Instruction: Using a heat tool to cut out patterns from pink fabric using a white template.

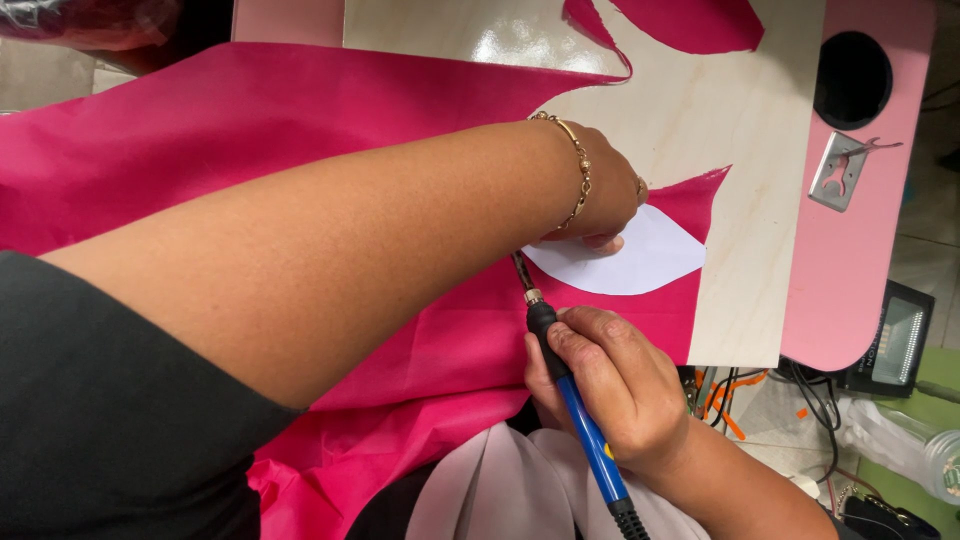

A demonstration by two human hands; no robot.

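Right hand [610,385]: fingers curling tight around a blue-and-black pen-shaped hot cutting tool [575,405], gripping it like a pencil; its metal tip [522,272] is pointing up and away, reaching the edge of the template just under the left hand.

Left hand [600,195]: crossing over from the left, lying knuckles-up with fingers pressing flat on a white leaf-shaped paper template [625,258]; a thin gold bracelet [578,170] is circling its wrist.

Template: lying on a sheet of bright pink fabric [250,130], directly beneath the left fingertips and just ahead of the right hand.

Pink fabric: spreading under both hands and forearms, draping off the near edge toward the person's lap.

Pale glossy wooden board [740,140]: lying under the fabric, showing bare beyond the left hand and to its right.

Pink tabletop [850,250]: bordering the board farther right, carrying a round black hole [852,78] and a small metal plate [838,170].

Pink fabric offcut [690,22]: resting on the board well beyond the left hand.
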